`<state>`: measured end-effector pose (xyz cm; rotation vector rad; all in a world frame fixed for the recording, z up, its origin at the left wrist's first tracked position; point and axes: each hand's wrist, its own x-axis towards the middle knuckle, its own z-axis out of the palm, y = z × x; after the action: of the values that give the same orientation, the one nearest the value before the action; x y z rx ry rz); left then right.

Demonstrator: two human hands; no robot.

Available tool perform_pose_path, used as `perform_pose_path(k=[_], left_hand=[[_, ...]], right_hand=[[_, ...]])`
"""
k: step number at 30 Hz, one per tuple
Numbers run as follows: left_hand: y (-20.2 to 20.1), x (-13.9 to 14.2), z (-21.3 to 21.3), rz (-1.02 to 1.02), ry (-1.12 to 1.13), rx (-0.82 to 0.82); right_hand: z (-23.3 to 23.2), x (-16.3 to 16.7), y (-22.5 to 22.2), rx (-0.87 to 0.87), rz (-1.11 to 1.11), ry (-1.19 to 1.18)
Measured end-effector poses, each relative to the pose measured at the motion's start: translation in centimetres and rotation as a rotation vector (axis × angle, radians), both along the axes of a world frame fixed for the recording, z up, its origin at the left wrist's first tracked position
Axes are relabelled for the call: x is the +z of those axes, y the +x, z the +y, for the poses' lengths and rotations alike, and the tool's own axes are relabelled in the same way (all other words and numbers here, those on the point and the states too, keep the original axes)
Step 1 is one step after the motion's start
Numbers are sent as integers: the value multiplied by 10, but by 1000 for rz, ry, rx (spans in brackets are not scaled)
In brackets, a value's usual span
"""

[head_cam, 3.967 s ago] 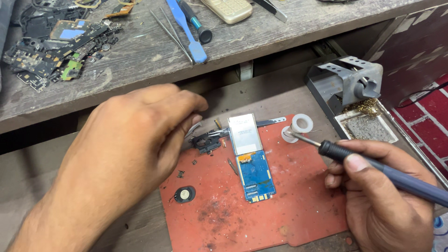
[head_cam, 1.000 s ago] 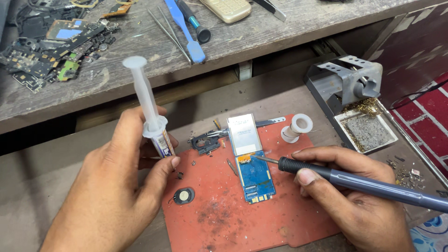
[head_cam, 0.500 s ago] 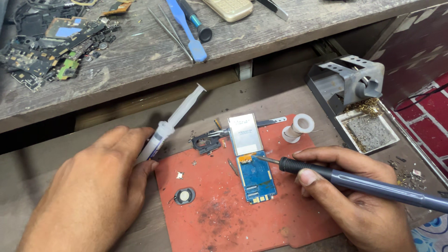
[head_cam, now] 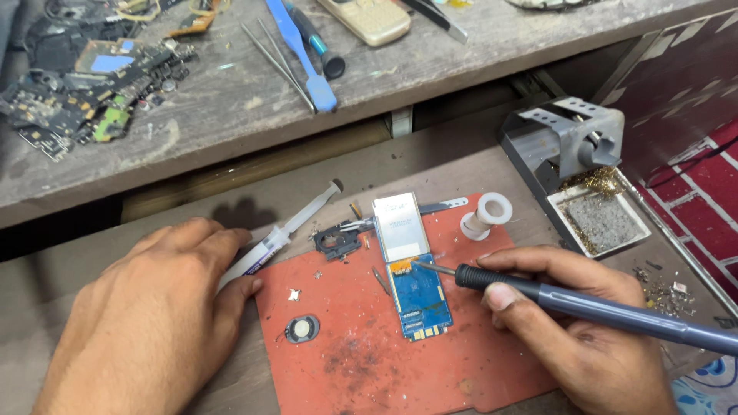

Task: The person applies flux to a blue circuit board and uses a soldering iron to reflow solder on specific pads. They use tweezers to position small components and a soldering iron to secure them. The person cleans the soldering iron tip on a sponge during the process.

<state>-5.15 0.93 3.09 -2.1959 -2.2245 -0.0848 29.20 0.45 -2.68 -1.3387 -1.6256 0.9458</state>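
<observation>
My left hand (head_cam: 146, 307) rests palm down at the left edge of a red work mat (head_cam: 361, 369), with finger and thumb closed on the barrel of a clear syringe (head_cam: 296, 223) lying almost flat on the bench. My right hand (head_cam: 584, 338) grips a dark soldering iron (head_cam: 607, 311) like a pen. Its tip touches the top end of a small blue circuit board (head_cam: 419, 296), just below the attached silver panel (head_cam: 400, 223). A small round speaker (head_cam: 301, 329) and a black bracket (head_cam: 337, 240) lie on the mat.
A white solder spool (head_cam: 486, 215) stands at the mat's far right corner. Beyond it are a grey iron stand (head_cam: 569, 142) and a tray with a sponge (head_cam: 603, 219). The upper shelf holds scrap boards (head_cam: 84, 84), tweezers (head_cam: 277, 58), a blue pry tool (head_cam: 296, 42) and a beige phone (head_cam: 365, 17).
My left hand has lowered the syringe from upright to nearly flat on the bench at the mat's left edge. The iron tip has stayed on the board's top end.
</observation>
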Motion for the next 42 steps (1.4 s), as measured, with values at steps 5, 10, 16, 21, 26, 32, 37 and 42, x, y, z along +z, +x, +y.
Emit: perform_pose_path(k=[5,10,16,21,26,32,37,42], left_hand=[[4,-1,3,-61,80,-66],[21,20,6,-211,148,-178],[31,57,27,-290,559,-396],[30,74,67,-55,701,-548],[18,78,89,154,649,-578],[-1,78,99,160,545,-640],[-11,88,96,177,423,-649],[1,98,82,188,602,-733]], right_hand=[[7,-16,3,-57,-12,-86],[11,-25,6,-24,37,-83],[10,-19,3,-49,21,-88],[6,-9,-1,-41,28,-67],[7,-6,-6,-50,56,-55],[6,-6,-5,-79,22,-110],[7,-7,-4,-57,31,-80],[5,-7,-2,-29,58,-39]])
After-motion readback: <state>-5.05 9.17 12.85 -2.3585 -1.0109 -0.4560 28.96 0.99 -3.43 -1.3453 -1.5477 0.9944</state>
